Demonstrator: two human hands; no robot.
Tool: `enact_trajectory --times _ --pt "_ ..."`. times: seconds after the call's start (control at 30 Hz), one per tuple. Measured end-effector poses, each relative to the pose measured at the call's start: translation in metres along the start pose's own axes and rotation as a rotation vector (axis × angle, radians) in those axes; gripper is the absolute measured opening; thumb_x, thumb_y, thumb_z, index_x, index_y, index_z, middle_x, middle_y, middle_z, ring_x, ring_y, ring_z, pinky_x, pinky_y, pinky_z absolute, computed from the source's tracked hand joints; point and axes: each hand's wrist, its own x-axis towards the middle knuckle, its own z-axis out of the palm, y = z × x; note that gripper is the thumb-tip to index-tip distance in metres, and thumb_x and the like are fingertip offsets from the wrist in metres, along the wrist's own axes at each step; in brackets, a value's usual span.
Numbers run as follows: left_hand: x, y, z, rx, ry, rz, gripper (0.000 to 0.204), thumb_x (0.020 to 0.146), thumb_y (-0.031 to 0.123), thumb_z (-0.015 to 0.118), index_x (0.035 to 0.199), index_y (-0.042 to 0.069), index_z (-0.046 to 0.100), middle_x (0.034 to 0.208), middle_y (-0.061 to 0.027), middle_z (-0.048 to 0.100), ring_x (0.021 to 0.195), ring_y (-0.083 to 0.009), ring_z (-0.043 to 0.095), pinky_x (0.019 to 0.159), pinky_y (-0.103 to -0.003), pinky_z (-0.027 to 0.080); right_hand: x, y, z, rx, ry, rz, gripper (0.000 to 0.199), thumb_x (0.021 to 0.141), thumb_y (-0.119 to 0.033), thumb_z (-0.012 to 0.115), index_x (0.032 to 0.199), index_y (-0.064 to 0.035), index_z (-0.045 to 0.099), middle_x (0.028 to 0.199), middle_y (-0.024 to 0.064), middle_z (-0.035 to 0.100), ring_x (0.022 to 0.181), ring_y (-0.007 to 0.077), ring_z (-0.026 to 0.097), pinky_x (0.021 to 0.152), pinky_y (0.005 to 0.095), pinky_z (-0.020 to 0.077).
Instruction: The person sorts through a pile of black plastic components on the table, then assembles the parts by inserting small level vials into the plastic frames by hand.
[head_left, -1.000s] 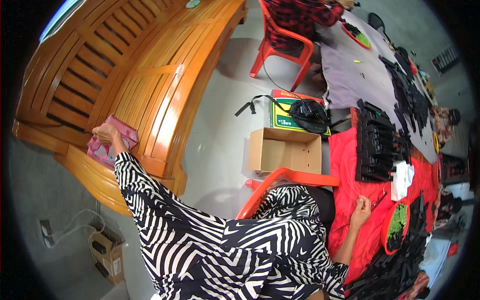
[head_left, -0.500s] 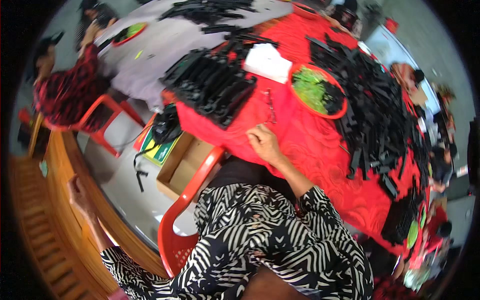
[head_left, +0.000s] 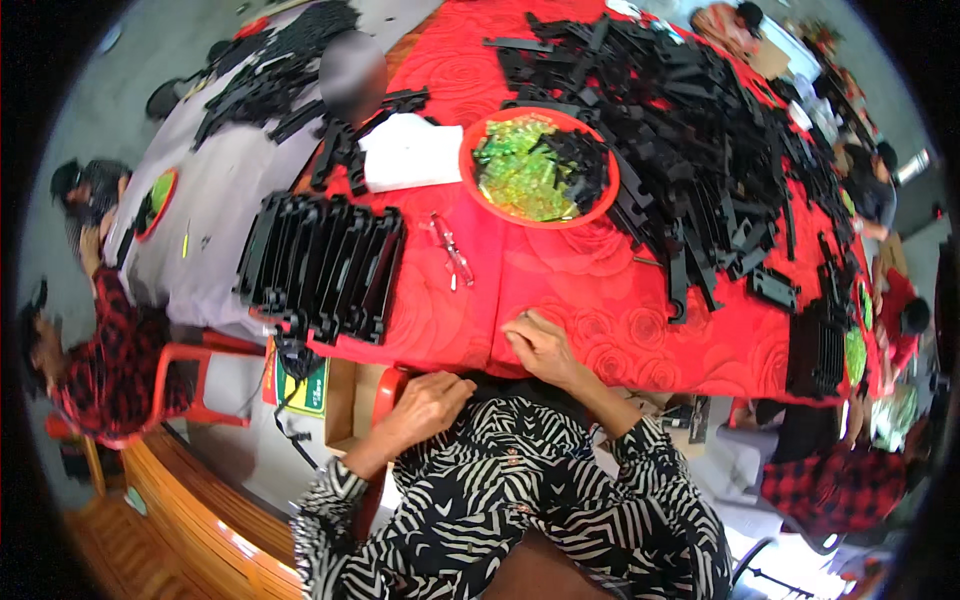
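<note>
- Black notched plastic strips (head_left: 320,268) formed one packed row to your left, one loose heap to your right.
- Your right hand (head_left: 542,348), fingers curled together, was over one red rose-patterned cloth (head_left: 640,352).
- Your left hand (head_left: 428,408) was lower; I couldn't tell its grip.
- One round red bowl (head_left: 468,172) stood between.

Ahead of the right hand (head_left: 540,348), open surface (head_left: 545,280) reaches the bowl (head_left: 545,224); stack (head_left: 320,265) and slim item (head_left: 452,252) block left, black heap (head_left: 690,150) right.
</note>
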Motion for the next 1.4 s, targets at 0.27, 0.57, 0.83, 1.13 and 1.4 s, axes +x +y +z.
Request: enact_trajectory --times 0.27,0.57,0.83,1.13,1.4 --pt "-0.022 -0.019 0.061 -0.204 0.013 -0.148 0.008 0.074 0.000 0.058 0.082 0.000 0.056 0.068 -0.0132 0.056 0.062 -0.0292 0.057 0.054 -0.036 0.046 -0.010 0.019 -0.044 -0.303 0.346 0.154 0.013 0.075 0.003 0.055 0.087 0.0004 0.057 0.074 0.0139 0.056 0.067 0.0286 0.054 0.058 0.0342 0.0443" --pt "-0.014 -0.024 0.054 -0.216 -0.047 -0.309 0.011 0.075 -0.002 0.057 0.086 -0.002 0.057 0.076 -0.0181 0.060 0.068 -0.0319 0.060 0.061 -0.035 0.047 -0.040 0.077 -0.118 -0.809 0.687 0.575 0.024 0.074 -0.004 0.055 0.098 -0.0010 0.049 0.083 0.0153 0.048 0.077 0.0307 0.052 0.066 0.0381 0.0431" --pt "-0.017 -0.027 0.053 -0.322 -0.004 -0.386 0.010 0.075 0.000 0.058 0.086 -0.001 0.059 0.075 -0.0175 0.060 0.068 -0.0304 0.060 0.060 -0.034 0.047 -0.023 0.099 -0.118 -0.844 0.668 0.600 0.037 0.071 -0.011 0.062 0.103 -0.0003 0.048 0.085 0.0131 0.050 0.082 0.0282 0.051 0.072 0.0365 0.0422" --pt "-0.018 -0.037 0.061 -0.403 -0.053 -0.474 0.010 0.078 0.010 0.060 0.083 0.002 0.062 0.069 -0.0184 0.059 0.062 -0.0308 0.059 0.055 -0.036 0.046 -0.018 0.097 -0.116 -0.969 0.587 0.591 0.036 0.072 -0.013 0.060 0.103 -0.0001 0.047 0.085 0.0149 0.047 0.081 0.0302 0.049 0.071 0.0381 0.0415" --pt "-0.022 -0.037 0.059 -0.273 -0.110 -0.575 0.020 0.079 0.019 0.058 0.077 -0.001 0.060 0.067 -0.0236 0.056 0.063 -0.0392 0.055 0.057 -0.043 0.043 -0.018 0.093 -0.112 -1.056 0.439 0.611 0.027 0.072 -0.014 0.058 0.096 -0.0027 0.049 0.087 0.0167 0.045 0.083 0.0340 0.047 0.070 0.0398 0.0410"
